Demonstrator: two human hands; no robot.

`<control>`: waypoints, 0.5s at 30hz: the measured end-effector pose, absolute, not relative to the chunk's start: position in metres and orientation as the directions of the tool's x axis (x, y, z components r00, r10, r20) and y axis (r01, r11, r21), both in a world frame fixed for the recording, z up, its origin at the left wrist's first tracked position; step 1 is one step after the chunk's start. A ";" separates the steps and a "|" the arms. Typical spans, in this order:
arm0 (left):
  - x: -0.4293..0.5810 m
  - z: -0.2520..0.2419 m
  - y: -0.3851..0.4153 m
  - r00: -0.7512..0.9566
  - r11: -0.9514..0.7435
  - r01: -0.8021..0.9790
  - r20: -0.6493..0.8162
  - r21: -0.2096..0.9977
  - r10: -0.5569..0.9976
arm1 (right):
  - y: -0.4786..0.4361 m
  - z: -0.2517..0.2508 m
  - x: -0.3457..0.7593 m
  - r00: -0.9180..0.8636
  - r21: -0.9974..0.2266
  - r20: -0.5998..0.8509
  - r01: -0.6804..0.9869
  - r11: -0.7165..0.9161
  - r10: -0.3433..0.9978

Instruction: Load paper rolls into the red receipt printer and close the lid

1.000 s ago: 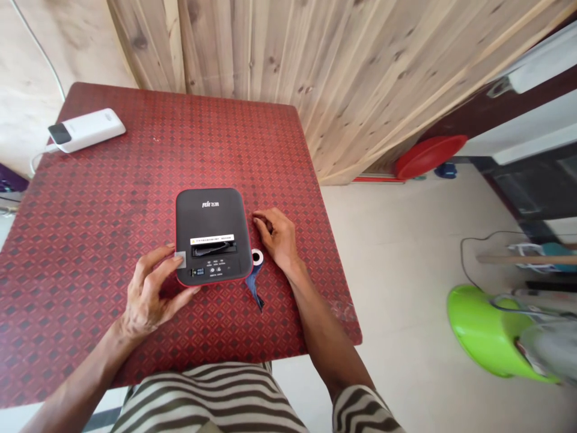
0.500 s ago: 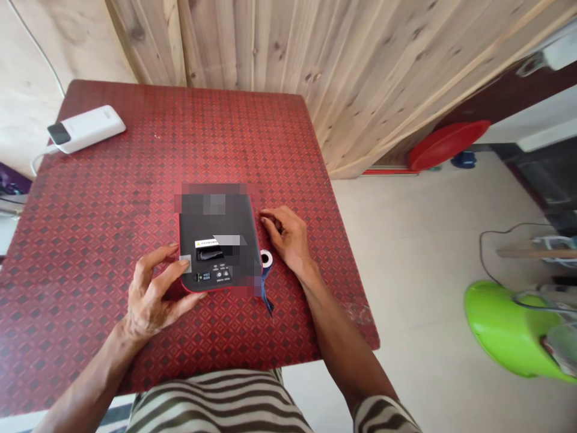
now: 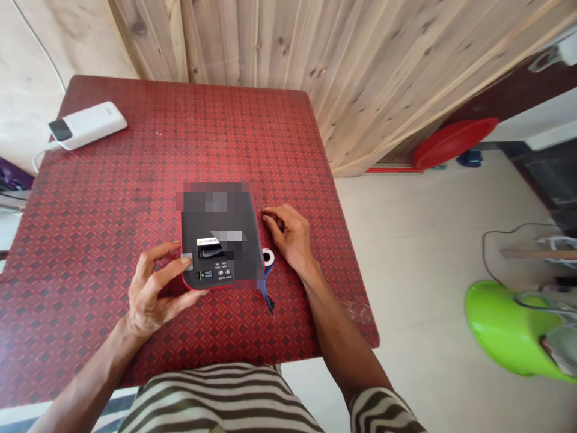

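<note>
Only the camera's view slides a touch since a second ago! Left hand (image 3: pixel 151 294) has thumb and fingers clamped on the near left corner of a black, red-edged, rounded box (image 3: pixel 220 222) atop the red diamond-patterned table (image 3: pixel 216 132); right hand (image 3: pixel 291 237), fingers curled together, sits right of it, beside a white-ended, blue-tailed roll (image 3: pixel 272 259)
</note>
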State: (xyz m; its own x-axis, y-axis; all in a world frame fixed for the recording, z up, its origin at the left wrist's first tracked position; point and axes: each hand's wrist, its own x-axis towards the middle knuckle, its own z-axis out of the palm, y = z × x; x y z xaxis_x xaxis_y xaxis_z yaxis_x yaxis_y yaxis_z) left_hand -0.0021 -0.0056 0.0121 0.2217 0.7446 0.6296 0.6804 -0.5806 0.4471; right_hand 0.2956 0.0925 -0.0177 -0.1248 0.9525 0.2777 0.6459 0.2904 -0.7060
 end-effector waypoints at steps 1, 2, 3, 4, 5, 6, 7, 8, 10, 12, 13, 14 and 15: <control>-0.002 0.013 -0.005 0.222 -0.582 0.677 0.629 0.450 0.745 | 0.092 -0.017 0.296 -0.126 -0.710 0.274 0.642 0.289 0.953; -0.002 0.014 -0.005 0.224 -0.583 0.675 0.627 0.452 0.746 | 0.092 -0.017 0.296 -0.129 -0.716 0.269 0.635 0.288 0.954; -0.002 0.015 -0.005 0.227 -0.580 0.675 0.620 0.455 0.751 | 0.093 -0.017 0.297 -0.131 -0.723 0.264 0.629 0.287 0.955; -0.002 0.015 -0.004 0.229 -0.577 0.676 0.614 0.458 0.755 | 0.093 -0.017 0.297 -0.133 -0.730 0.260 0.622 0.285 0.956; -0.002 0.016 -0.004 0.231 -0.575 0.677 0.610 0.459 0.758 | 0.093 -0.017 0.298 -0.134 -0.736 0.254 0.616 0.281 0.958; -0.001 0.016 -0.004 0.231 -0.576 0.677 0.611 0.458 0.757 | 0.092 -0.016 0.298 -0.131 -0.741 0.250 0.612 0.277 0.959; -0.001 0.016 -0.003 0.233 -0.582 0.676 0.618 0.452 0.751 | 0.091 -0.014 0.299 -0.127 -0.746 0.250 0.607 0.275 0.960; -0.001 0.015 -0.003 0.238 -0.592 0.674 0.630 0.441 0.739 | 0.090 -0.011 0.299 -0.120 -0.750 0.260 0.600 0.278 0.958; -0.001 0.013 -0.003 0.250 -0.616 0.672 0.658 0.410 0.711 | 0.086 0.002 0.297 -0.102 -0.753 0.310 0.581 0.310 0.945; -0.001 0.011 -0.004 0.260 -0.623 0.681 0.667 0.386 0.698 | 0.080 0.023 0.290 -0.120 -0.730 0.385 0.567 0.382 0.915; -0.002 0.011 -0.004 0.262 -0.624 0.686 0.672 0.375 0.693 | 0.077 0.035 0.285 -0.162 -0.703 0.422 0.563 0.435 0.892; -0.002 0.010 -0.004 0.263 -0.623 0.691 0.675 0.366 0.689 | 0.075 0.048 0.278 -0.231 -0.663 0.448 0.562 0.494 0.864; -0.002 0.010 -0.005 0.264 -0.622 0.696 0.677 0.359 0.687 | 0.075 0.060 0.268 -0.323 -0.610 0.455 0.566 0.555 0.830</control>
State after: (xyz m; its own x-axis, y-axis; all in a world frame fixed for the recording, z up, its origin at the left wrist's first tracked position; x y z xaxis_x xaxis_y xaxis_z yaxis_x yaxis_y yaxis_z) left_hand -0.0017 -0.0047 0.0099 0.2640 0.6866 0.6774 0.6960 -0.6218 0.3591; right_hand 0.2683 0.0747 0.0599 -0.3226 0.8300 0.4550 0.5655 0.5545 -0.6105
